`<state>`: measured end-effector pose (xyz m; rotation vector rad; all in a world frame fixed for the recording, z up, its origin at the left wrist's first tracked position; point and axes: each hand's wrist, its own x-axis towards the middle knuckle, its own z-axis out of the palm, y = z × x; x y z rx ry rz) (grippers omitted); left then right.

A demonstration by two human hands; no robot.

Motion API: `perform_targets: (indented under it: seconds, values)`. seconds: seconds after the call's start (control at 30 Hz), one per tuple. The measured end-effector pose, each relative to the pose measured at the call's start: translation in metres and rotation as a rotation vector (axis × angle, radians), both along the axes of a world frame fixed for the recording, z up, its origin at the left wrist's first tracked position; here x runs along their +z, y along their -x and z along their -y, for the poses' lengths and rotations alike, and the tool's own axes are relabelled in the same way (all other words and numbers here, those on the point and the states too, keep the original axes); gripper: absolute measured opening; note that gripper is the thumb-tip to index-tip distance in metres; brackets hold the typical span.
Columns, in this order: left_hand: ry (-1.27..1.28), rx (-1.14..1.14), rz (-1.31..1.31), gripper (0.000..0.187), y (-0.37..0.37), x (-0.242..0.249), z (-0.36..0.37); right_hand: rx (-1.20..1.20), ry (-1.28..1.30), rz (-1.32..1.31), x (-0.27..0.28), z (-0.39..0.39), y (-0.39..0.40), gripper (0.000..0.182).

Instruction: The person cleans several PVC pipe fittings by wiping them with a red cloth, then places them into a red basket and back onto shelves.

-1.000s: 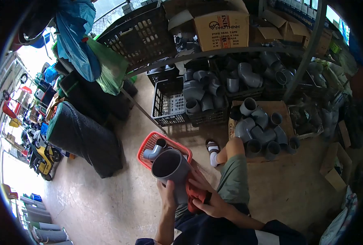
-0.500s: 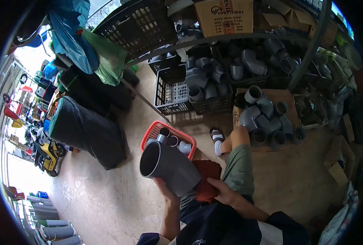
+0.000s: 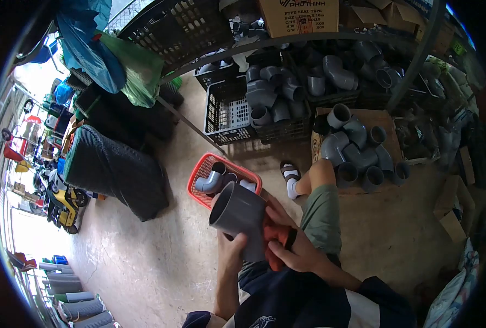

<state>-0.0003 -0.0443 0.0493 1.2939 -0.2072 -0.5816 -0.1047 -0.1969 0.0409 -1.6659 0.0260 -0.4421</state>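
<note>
A large grey plastic pipe fitting (image 3: 239,210) is tilted in front of my body, its wide round mouth facing up and to the left. My left hand (image 3: 231,247) grips it from below on the left side, thumb along its wall. Bunched in my right hand (image 3: 293,249) is a red cloth (image 3: 274,234), which lies against the fitting's right side. Beyond them, on the floor, a red plastic basket (image 3: 198,169) contains several grey fittings, among them an elbow (image 3: 209,181).
Grey fittings (image 3: 357,147) crowd a cardboard piece (image 3: 387,128) right of my foot. Black crates (image 3: 229,134) of fittings line a metal rack ahead. Dark rolled mesh (image 3: 117,172) lies left. An open carton (image 3: 451,205) sits at right.
The fitting has turned and shifted slightly right, showing its narrower lower part. My right hand and the cloth have moved up along its side. More of the basket's contents show.
</note>
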Motion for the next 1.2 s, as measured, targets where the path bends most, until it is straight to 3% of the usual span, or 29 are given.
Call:
perform_targets:
  seconds: [0.1,0.17,0.23,0.33,0.37,0.43,0.53,0.6,0.7,0.73,0.77,0.93,1.0,1.13,1.2]
  values:
    - [-0.114,-0.126,0.078,0.096,-0.007,-0.007,-0.003,-0.112,0.255,0.022,0.03,0.001,-0.013,0.06]
    - [-0.173,-0.298,0.158,0.094,-0.008,-0.008,-0.009,-0.045,-0.169,0.031,0.03,0.009,-0.024,0.059]
    - [-0.095,-0.218,0.101,0.094,0.002,-0.012,-0.011,0.034,-0.602,0.032,0.02,0.016,-0.038,0.054]
    - [-0.006,-0.028,0.093,0.089,0.003,-0.022,-0.008,0.118,-0.612,-0.274,0.018,0.01,-0.023,0.06]
    - [0.025,0.073,0.041,0.086,0.001,-0.03,-0.007,0.095,-0.434,-0.09,0.006,0.001,-0.02,0.055]
    - [0.107,0.256,-0.123,0.073,-0.003,-0.034,-0.003,0.089,-0.303,-0.143,-0.015,-0.018,-0.003,0.055]
    - [0.023,0.349,-0.012,0.084,-0.002,-0.036,0.005,0.052,-0.295,-0.148,-0.014,-0.018,0.0,0.05]
    - [-0.077,0.096,0.041,0.093,-0.001,-0.042,-0.01,-0.098,-0.413,-0.06,0.007,-0.01,-0.009,0.041]
    - [-0.146,-0.206,0.075,0.103,0.009,-0.027,-0.011,0.106,-0.685,-0.129,0.022,0.03,-0.024,0.057]
    - [-0.152,-0.292,0.084,0.105,0.012,-0.021,-0.008,0.097,-0.65,-0.149,0.019,0.03,-0.024,0.05]
    - [-0.098,-0.295,-0.042,0.112,0.014,-0.022,-0.01,0.089,-0.619,-0.17,0.012,0.03,-0.025,0.044]
    - [0.048,0.044,0.114,0.109,0.014,-0.041,-0.016,-0.015,-0.712,-0.213,-0.018,-0.007,0.002,0.039]
    - [0.115,0.223,-0.063,0.106,0.018,-0.044,-0.017,-0.069,-0.748,-0.205,-0.033,-0.033,0.015,0.039]
    - [0.181,0.022,0.029,0.096,0.007,-0.073,-0.035,0.041,-0.951,-0.269,-0.052,-0.027,0.017,0.041]
    - [0.115,0.014,0.062,0.099,0.006,-0.066,-0.03,0.021,-1.268,-0.353,-0.044,-0.016,0.009,0.042]
